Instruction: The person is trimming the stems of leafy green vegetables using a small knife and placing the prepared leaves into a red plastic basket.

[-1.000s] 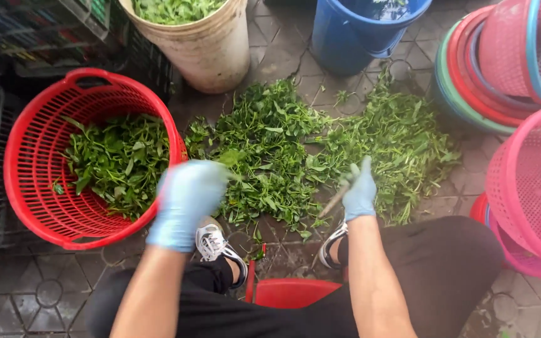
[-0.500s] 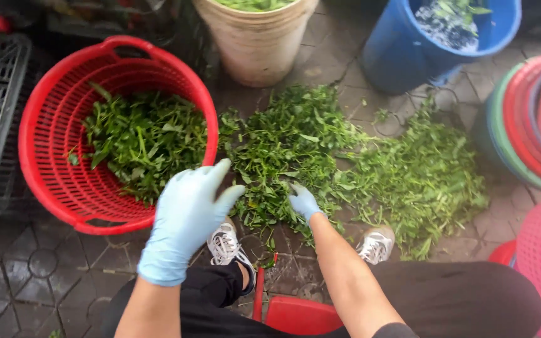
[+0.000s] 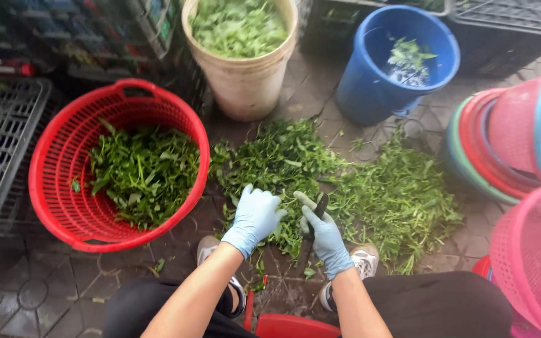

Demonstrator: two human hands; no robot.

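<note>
Head view of a seated person sorting leafy greens on a paved floor [image 3: 45, 294]. The left hand [image 3: 255, 219], in a blue glove, is pressing palm-down on the near edge of the pile of leafy greens [image 3: 277, 166], its fingers half curled over a clump of stems. The right hand [image 3: 324, 235], also gloved, is lying just beside it with its fingers wrapped around a small dark knife [image 3: 319, 209], whose blade is pointing up toward the pile. As a judgement of progress, the work is appearing partly done: the red basket [image 3: 64, 213] to the left is holding a moderate layer of greens, the cream bucket [image 3: 245, 81] beyond the pile is nearly full of leaves, and the blue bucket [image 3: 370, 87] is holding only a few sprigs. A broad spread of greens, reaching right toward the stacked pink baskets [image 3: 527, 125], is lying unsorted on the floor, so much is remaining.
</note>
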